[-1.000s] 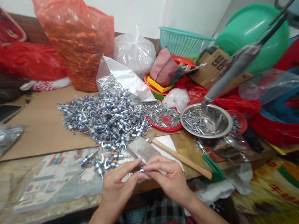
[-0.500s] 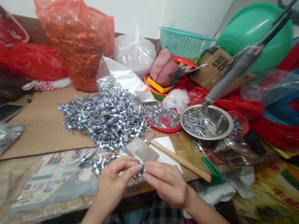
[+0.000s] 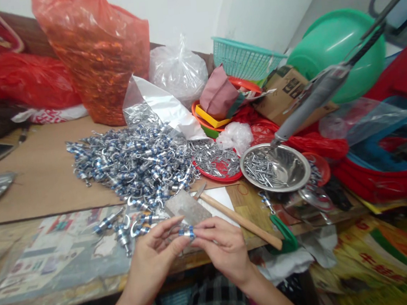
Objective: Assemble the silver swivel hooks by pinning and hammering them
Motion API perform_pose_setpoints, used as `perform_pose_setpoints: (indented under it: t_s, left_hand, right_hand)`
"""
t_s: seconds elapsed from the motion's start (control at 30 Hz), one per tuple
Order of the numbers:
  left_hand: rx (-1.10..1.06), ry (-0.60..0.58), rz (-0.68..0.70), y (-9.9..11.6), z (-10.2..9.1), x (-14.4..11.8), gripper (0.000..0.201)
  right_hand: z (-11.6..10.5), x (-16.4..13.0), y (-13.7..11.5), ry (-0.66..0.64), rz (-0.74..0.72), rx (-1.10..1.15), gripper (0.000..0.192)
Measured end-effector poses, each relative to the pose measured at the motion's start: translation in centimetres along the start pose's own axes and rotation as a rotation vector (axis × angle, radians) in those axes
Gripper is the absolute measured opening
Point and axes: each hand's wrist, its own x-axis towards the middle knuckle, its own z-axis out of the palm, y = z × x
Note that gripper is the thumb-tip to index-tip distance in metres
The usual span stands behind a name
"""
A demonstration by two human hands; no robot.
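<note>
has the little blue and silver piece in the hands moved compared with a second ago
Hardly. The small blue-and-silver piece is pinched between the left hand and right hand, just below the grey metal block, as before.

Bare cardboard point(image 3: 38, 179) left of clip pile point(image 3: 133, 161)

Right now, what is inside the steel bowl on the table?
The steel bowl holds a small heap of loose metal pins on its left side. A grey tool tip reaches its rim. Under the pins nothing shows.
</note>
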Motion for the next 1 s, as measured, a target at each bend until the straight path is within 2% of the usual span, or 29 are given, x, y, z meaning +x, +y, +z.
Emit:
perform_pose_setpoints:
  t_s: [0.07, 0.13, 0.2, 0.23, 0.27, 0.3, 0.43, 0.53, 0.63, 0.73, 0.87, 1.0]
  left_hand:
    - [-0.076, -0.012, -0.035, -0.3, 0.0, 0.1, 0.055]
    - [-0.106, -0.034, -0.046, -0.4, -0.2, 0.4, 0.063]
    - [-0.126, -0.062, -0.066, -0.3, -0.4, 0.8, 0.067]
    - [-0.132, -0.075, -0.074, -0.2, -0.5, 1.0, 0.069]
    - [-0.136, -0.086, -0.078, -0.1, -0.6, 1.3, 0.070]
    - [-0.137, -0.100, -0.080, -0.1, -0.7, 1.5, 0.070]
    - [-0.123, -0.170, -0.079, 0.1, -0.7, 2.1, 0.068]
    - [-0.168, -0.246, -0.099, 0.0, -0.8, 2.4, 0.067]
    - [-0.243, -0.242, -0.106, 0.0, -0.9, 2.6, 0.070]
    - [-0.287, -0.217, -0.104, -0.1, -1.0, 2.7, 0.072]
    - [-0.314, -0.221, -0.107, -0.2, -1.0, 2.8, 0.071]
    - [-0.302, -0.228, -0.099, -0.2, -1.0, 2.8, 0.069]
  right_hand:
    - [-0.3, 0.6, 0.1, -0.084, 0.072, -0.011, 0.009]
    - [-1.2, 2.2, 0.9, -0.208, 0.106, -0.114, 0.009]
    - [-2.7, 4.9, 2.8, -0.250, 0.162, -0.398, 0.015]
    - [-3.7, 6.5, 4.1, -0.206, 0.221, -0.650, 0.021]
    - [-4.6, 8.0, 5.5, -0.220, 0.297, -0.900, 0.028]
    - [-5.4, 9.5, 7.0, -0.232, 0.342, -0.977, 0.031]
    - [-7.1, 13.2, 11.4, -0.356, 0.434, -1.105, 0.026]
    - [-6.9, 14.1, 12.6, -0.410, 0.430, -1.129, 0.022]
    - [-6.9, 14.6, 12.4, -0.412, 0.397, -1.076, 0.018]
    - [-6.4, 14.1, 10.7, -0.384, 0.342, -0.955, 0.019]
    - [-4.1, 10.0, 6.3, -0.398, 0.244, -0.745, 0.021]
    - [-1.9, 5.7, 2.4, -0.465, 0.001, -0.365, 0.016]
